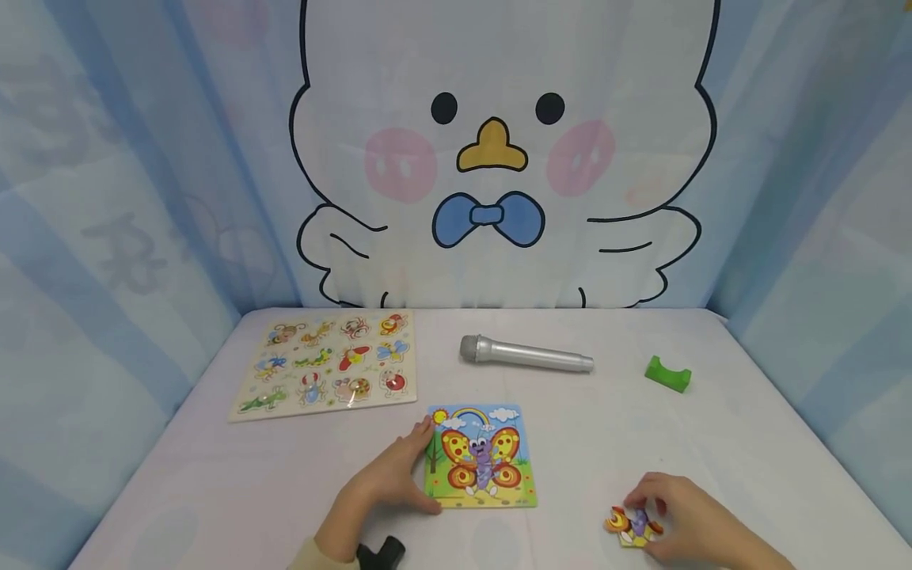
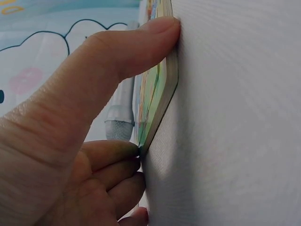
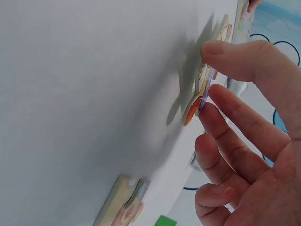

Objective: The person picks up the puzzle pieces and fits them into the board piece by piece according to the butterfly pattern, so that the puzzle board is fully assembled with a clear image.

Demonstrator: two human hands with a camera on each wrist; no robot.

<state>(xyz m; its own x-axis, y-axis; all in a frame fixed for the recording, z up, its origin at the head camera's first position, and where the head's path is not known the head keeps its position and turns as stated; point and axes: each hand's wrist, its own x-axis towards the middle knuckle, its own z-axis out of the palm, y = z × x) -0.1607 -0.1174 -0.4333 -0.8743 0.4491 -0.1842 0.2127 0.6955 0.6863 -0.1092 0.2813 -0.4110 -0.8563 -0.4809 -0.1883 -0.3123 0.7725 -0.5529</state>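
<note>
My left hand (image 1: 388, 475) holds the square butterfly puzzle board (image 1: 526, 475) at its left side. The thumb lies at the lower left corner and the fingertips at the upper left, with the board flat on the table. Over to the right, my right hand (image 1: 694, 518) pinches a butterfly puzzle piece (image 1: 618, 518) in orange, purple and yellow between thumb and fingers. In the right wrist view that puzzle piece (image 3: 192, 113) stands slightly off the cloth, its shadow beside it. Fingers partly cover it, so whether it is one piece or several, I cannot tell.
A wooden insect puzzle (image 1: 324, 408) lies at the back left. Behind the butterfly board lies a silver microphone (image 1: 534, 355), with a green curved block (image 1: 667, 374) at the back right. Another wooden piece (image 3: 120, 200) shows low in the right wrist view.
</note>
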